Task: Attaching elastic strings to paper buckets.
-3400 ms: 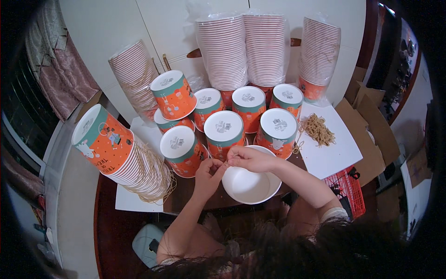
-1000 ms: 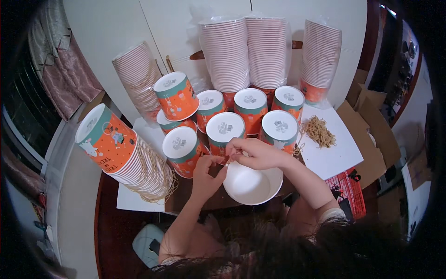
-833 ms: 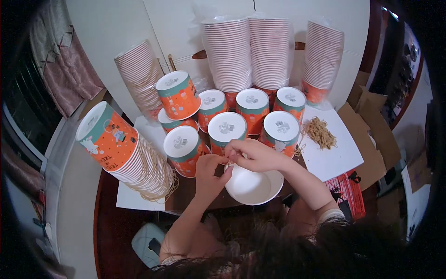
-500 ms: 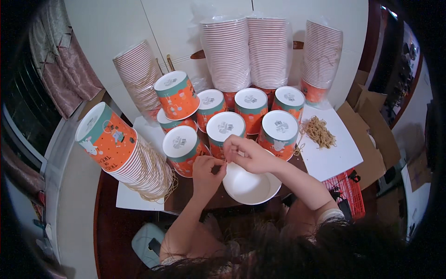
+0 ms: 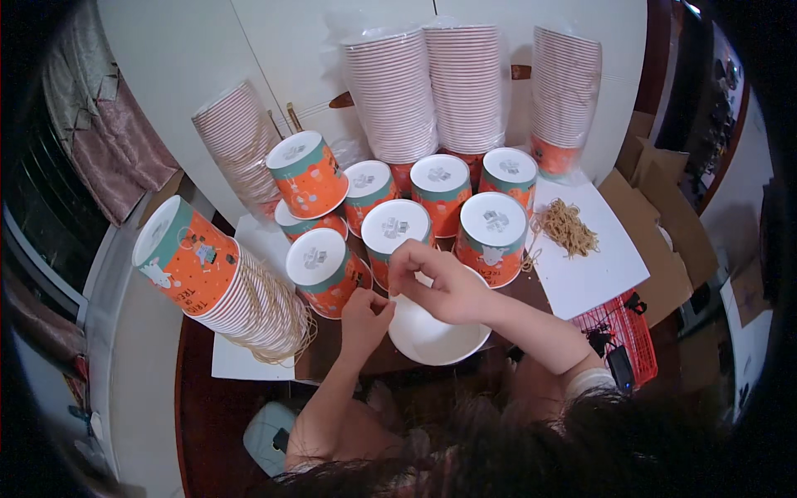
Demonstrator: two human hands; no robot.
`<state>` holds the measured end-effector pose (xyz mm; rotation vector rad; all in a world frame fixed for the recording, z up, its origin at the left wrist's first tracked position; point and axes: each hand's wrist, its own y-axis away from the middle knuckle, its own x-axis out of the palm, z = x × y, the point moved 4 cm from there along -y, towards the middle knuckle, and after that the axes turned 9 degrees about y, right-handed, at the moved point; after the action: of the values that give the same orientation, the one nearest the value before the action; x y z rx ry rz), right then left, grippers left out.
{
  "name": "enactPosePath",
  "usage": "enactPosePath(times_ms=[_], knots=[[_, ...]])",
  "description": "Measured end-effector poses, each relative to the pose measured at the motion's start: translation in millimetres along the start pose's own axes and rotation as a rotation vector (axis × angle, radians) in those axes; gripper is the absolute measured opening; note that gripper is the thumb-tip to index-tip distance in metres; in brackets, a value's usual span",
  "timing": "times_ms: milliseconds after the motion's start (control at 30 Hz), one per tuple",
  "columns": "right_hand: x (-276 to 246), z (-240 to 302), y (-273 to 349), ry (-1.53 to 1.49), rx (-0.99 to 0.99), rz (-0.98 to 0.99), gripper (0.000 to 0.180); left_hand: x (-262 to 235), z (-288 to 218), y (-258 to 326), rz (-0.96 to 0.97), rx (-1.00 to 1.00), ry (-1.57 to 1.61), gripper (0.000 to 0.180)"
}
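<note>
My left hand (image 5: 365, 322) and my right hand (image 5: 444, 286) meet over the left rim of a white, open-topped paper tub (image 5: 442, 342). Thumb and fingertips are pinched together on both hands. Whatever lies between them is too small to make out. Just behind the hands stand upside-down orange paper tubs with green bands, among them a front-left one (image 5: 320, 264), a middle one (image 5: 395, 228) and a right one (image 5: 492, 236). Another orange tub (image 5: 307, 174) rests raised on those at the back left.
At the left leans a stack of nested tubs (image 5: 224, 274) draped with tan rubber bands (image 5: 270, 311). A pile of rubber bands (image 5: 567, 230) lies on a white board (image 5: 602, 266). Wrapped tub stacks (image 5: 390, 95) line the back. A red basket (image 5: 635, 332) and cardboard box (image 5: 664, 224) are at right.
The view has shifted slightly. My fingertips have drawn a little apart, the right ones rising slightly, and both hands stay pinched over the white tub.
</note>
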<state>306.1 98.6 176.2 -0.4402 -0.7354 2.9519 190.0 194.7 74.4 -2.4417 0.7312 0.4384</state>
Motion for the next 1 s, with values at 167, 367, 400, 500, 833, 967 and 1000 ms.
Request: enactPosePath(times_ms=[167,367,400,500,833,967,1000], knots=[[5,13,6,0.220,-0.009,0.065,0.011,6,3,-4,0.023,0.026,-0.013,0.015],[-16,20,9,-0.391,0.153,0.152,0.019,-1,0,-7,0.010,0.014,0.051,0.012],[-23,25,9,-0.479,0.155,0.109,0.018,-2,14,-7,0.035,-0.070,0.120,0.012],[-52,28,11,-0.499,0.104,-0.105,0.011,3,25,-11,0.071,-0.194,0.228,0.013],[-67,26,16,-0.664,0.066,-0.148,0.011,8,24,-20,0.065,-0.146,0.156,0.014],[-70,25,17,-0.656,0.054,-0.162,0.011,14,27,-25,0.068,-0.124,0.142,0.014],[-71,25,18,-0.657,0.062,-0.165,0.011,15,27,-27,0.057,-0.105,0.136,0.014]])
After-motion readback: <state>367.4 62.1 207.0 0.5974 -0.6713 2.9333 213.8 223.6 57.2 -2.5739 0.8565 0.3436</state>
